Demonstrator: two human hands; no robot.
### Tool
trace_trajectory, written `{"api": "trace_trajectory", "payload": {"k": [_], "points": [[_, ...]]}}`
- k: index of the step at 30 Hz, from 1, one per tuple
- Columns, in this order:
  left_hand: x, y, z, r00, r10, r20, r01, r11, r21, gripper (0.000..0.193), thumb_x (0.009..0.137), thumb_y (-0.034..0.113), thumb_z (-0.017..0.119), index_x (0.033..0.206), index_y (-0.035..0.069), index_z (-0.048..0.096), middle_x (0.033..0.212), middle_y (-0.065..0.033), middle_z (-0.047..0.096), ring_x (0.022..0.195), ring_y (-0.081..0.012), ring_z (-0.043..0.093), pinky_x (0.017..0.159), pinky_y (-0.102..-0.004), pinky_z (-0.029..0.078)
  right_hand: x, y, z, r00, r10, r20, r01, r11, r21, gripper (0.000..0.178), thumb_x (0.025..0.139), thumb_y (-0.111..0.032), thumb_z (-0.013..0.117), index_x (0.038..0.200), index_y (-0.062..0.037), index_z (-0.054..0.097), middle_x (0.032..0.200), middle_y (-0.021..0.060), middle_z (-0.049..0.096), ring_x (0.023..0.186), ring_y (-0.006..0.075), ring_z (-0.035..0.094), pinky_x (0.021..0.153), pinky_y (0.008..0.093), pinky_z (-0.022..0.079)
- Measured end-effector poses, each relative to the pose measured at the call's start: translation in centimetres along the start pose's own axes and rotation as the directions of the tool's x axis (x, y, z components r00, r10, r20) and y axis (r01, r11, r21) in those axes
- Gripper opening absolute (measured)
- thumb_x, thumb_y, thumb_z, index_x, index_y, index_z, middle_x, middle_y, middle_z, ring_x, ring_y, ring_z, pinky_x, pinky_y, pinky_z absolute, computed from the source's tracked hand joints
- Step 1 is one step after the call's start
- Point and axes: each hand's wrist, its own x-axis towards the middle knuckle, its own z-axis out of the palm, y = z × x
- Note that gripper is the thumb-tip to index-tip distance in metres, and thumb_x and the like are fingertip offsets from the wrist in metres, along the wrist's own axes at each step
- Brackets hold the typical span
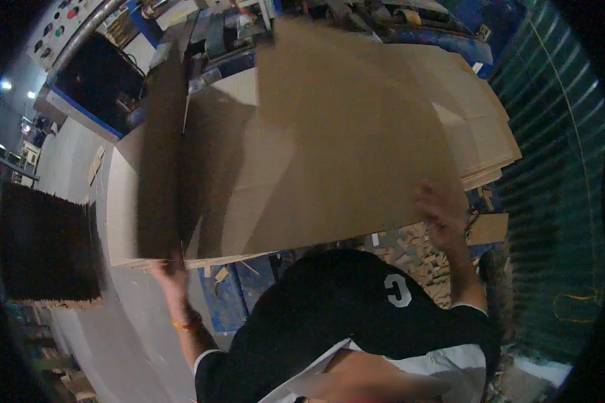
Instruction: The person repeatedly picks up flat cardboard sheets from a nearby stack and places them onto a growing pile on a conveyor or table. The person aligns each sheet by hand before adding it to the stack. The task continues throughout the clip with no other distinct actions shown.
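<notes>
A large brown cardboard sheet (pixel 356 134) lies tilted in front of me, its far part blurred by motion. On its left, a panel of cardboard (pixel 160 168) stands up in shadow. My left hand (pixel 171 270) is closed at the near lower edge of that panel, its fingertips partly hidden. At the sheet's right near edge is my right hand (pixel 439 213), slightly blurred, with fingers apart; whether it touches the board I cannot make out. Underneath, a stack of cardboard sheets (pixel 494 149) shows its layered edges on the right.
Behind the stack stands a blue machine (pixel 444 43) with rollers. A control panel (pixel 59 30) with buttons is at the far left. Another dark-sided cardboard stack (pixel 47 245) stands left. Cardboard scraps (pixel 420 262) litter the floor near me. A green corrugated wall (pixel 551 174) bounds the right.
</notes>
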Motion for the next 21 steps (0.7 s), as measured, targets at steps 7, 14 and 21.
{"api": "trace_trajectory", "payload": {"k": [7,14,21], "points": [[0.3,4.9,7.7,0.582,0.18,0.793,-0.679,0.645,0.351,0.06,0.073,-0.003,0.049,0.13,0.015,0.048,0.14,-0.0102,0.038,0.13,-0.0323,0.033,0.107,-0.0481,0.024,1.7,1.9,1.9,0.908,-0.243,0.343,0.274,0.961,-0.046,0.038,0.066,-0.002,0.059,0.103,-0.0112,0.063,0.114,0.0045,0.061,0.114,0.0273,0.052,0.099,0.0444,0.037],[3.0,3.1,8.7,0.592,0.257,0.764,-0.717,0.602,0.352,0.053,0.08,0.008,0.052,0.132,0.017,0.045,0.139,-0.0117,0.039,0.129,-0.0324,0.034,0.106,-0.0488,0.025,4.0,5.5,2.6,0.818,-0.084,0.57,0.224,0.958,-0.181,0.058,0.078,-0.042,0.059,0.126,-0.0124,0.047,0.138,0.0079,0.04,0.128,0.0292,0.035,0.106,0.0471,0.026],[10.0,1.4,12.3,0.657,0.408,0.634,-0.684,0.677,0.274,0.059,0.079,0.007,0.054,0.135,0.015,0.04,0.137,-0.0133,0.039,0.125,-0.0342,0.037,0.105,-0.0427,0.03,11.7,11.3,5.9,0.857,-0.071,0.51,0.226,0.942,-0.249,0.075,0.073,-0.056,0.06,0.13,-0.0108,0.044,0.139,0.0093,0.038,0.13,0.031,0.031,0.106,0.0489,0.023]]}}
